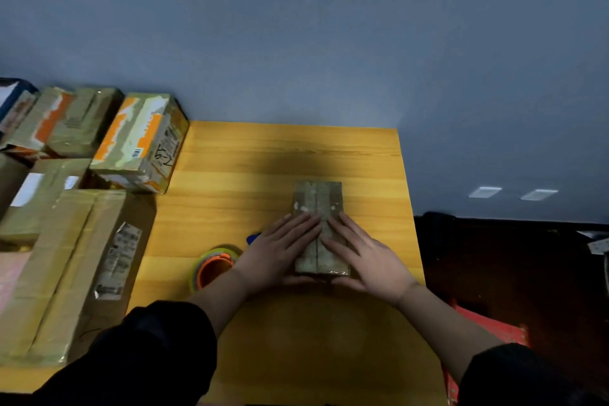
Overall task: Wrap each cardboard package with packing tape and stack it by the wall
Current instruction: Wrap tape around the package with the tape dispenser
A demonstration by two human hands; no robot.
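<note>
from the head view, a small taped cardboard package lies flat near the middle of the yellow wooden table, its long side pointing toward the grey-blue wall. the left hand and right hand both rest on its near half, fingers straight and spread, pressing down, gripping nothing. a roll of packing tape with an orange core sits just left of the left wrist. taped boxes crowd the table's left side by the wall.
</note>
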